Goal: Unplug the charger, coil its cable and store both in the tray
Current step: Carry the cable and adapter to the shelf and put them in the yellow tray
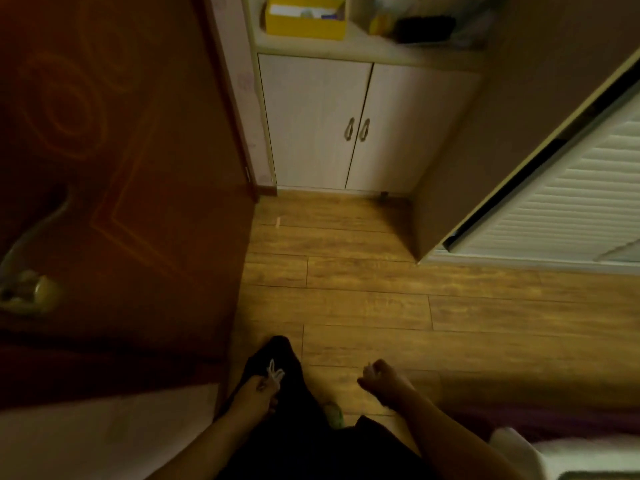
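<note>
My left hand (254,393) is low in the view, closed on a bunch of thin white cable (274,370) whose loops stick out above the fingers, in front of my dark trouser leg. A short way to the right, my right hand (382,379) is closed around something small and white (370,368), likely the charger or the cable's end; I cannot tell which. A yellow tray (304,27) with small items in it stands on the shelf above the white cabinet at the top of the view, far from both hands.
A brown door (121,202) with a curved metal handle (31,244) fills the left. Straight ahead stands a white two-door cabinet (346,126), with a louvred sliding wardrobe door (571,202) on the right. Wooden floor (381,289) lies between. A dark object (426,29) sits on the shelf.
</note>
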Demonstrator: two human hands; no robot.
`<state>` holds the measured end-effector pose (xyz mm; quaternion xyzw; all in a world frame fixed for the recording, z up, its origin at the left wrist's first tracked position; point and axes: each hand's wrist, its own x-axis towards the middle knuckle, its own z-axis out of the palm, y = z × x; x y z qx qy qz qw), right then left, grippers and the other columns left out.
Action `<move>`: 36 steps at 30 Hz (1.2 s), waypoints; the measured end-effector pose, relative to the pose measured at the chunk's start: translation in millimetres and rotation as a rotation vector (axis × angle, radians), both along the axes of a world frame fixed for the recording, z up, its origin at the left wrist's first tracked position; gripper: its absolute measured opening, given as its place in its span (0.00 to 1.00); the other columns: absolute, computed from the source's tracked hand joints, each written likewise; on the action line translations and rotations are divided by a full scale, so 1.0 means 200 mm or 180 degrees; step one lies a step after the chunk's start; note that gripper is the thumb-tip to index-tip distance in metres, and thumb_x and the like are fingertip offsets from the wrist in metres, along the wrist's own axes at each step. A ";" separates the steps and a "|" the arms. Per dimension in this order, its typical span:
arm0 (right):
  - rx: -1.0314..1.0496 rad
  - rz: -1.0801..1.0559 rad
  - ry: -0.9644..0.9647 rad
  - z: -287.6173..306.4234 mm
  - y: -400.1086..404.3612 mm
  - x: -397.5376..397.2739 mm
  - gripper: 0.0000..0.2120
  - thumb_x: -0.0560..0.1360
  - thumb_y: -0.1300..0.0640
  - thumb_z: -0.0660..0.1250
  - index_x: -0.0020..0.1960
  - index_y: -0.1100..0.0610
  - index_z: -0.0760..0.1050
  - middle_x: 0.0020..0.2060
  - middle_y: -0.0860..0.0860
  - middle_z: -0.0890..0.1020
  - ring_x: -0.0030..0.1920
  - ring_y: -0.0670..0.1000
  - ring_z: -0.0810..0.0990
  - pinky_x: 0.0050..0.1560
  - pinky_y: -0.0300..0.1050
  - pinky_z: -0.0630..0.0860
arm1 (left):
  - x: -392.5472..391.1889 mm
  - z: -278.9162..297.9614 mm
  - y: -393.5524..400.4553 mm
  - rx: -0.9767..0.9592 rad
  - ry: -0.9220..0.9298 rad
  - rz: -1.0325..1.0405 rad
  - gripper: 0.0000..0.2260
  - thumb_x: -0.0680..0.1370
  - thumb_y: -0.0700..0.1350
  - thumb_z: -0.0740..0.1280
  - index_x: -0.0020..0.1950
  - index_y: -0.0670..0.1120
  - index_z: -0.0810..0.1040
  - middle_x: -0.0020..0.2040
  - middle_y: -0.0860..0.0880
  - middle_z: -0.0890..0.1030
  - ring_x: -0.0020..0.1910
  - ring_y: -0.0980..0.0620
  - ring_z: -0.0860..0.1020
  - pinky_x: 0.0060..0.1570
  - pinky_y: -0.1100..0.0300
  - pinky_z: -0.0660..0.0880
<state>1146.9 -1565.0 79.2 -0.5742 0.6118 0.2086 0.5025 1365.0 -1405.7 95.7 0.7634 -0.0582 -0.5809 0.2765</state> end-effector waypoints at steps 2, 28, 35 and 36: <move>0.0105 0.0151 0.0098 -0.04 -0.11 0.09 0.22 0.73 0.52 0.68 0.63 0.60 0.70 0.55 0.56 0.78 0.56 0.55 0.79 0.53 0.42 0.76 | 0.15 -0.03 -0.16 0.0066 -0.0029 -0.0064 0.08 0.79 0.44 0.61 0.50 0.39 0.72 0.37 0.44 0.75 0.33 0.50 0.74 0.36 0.56 0.72; -0.0580 -0.1751 -0.1150 0.18 -2.55 1.49 0.13 0.75 0.53 0.67 0.55 0.53 0.66 0.38 0.55 0.74 0.30 0.51 0.71 0.28 0.41 0.68 | 1.54 0.45 -3.15 -0.1550 -0.0623 0.0099 0.02 0.78 0.40 0.62 0.47 0.43 0.73 0.33 0.47 0.74 0.24 0.55 0.71 0.22 0.66 0.68; -0.0734 -0.1565 -0.1942 0.41 -3.32 1.89 0.12 0.79 0.49 0.60 0.58 0.54 0.68 0.39 0.54 0.75 0.37 0.52 0.73 0.33 0.43 0.72 | 2.00 0.61 -3.78 -0.1611 -0.1638 -0.0034 0.06 0.77 0.41 0.63 0.53 0.43 0.75 0.44 0.37 0.78 0.38 0.41 0.78 0.47 0.43 0.77; -0.0690 -0.1494 -0.2022 0.44 -3.38 1.96 0.12 0.79 0.50 0.59 0.58 0.55 0.68 0.39 0.55 0.75 0.36 0.52 0.73 0.33 0.43 0.72 | 2.08 0.63 -3.85 -0.1629 -0.1914 -0.0225 0.08 0.76 0.39 0.64 0.55 0.41 0.76 0.48 0.34 0.79 0.45 0.37 0.79 0.52 0.42 0.75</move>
